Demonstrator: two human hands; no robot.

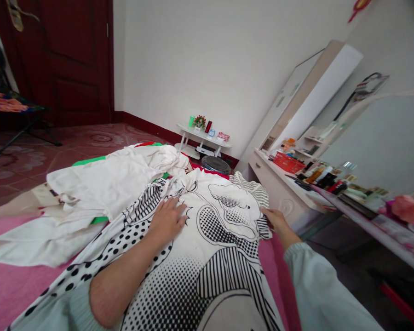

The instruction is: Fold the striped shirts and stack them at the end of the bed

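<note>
A white dress with black dots, stripes and cartoon-like outlines lies spread out in front of me; I cannot see its near end. My left hand rests flat on its upper left part, fingers extended. At its right edge, my right hand has its fingers closed on the striped sleeve, partly hiding the fingertips. To the left, a rumpled white long-sleeved top lies over other clothes, with green cloth showing beneath.
Everything lies on a pink bed cover. On the right stands a dressing table with a red basket and several bottles. A small white table is by the wall. A folding chair stands near the dark red door.
</note>
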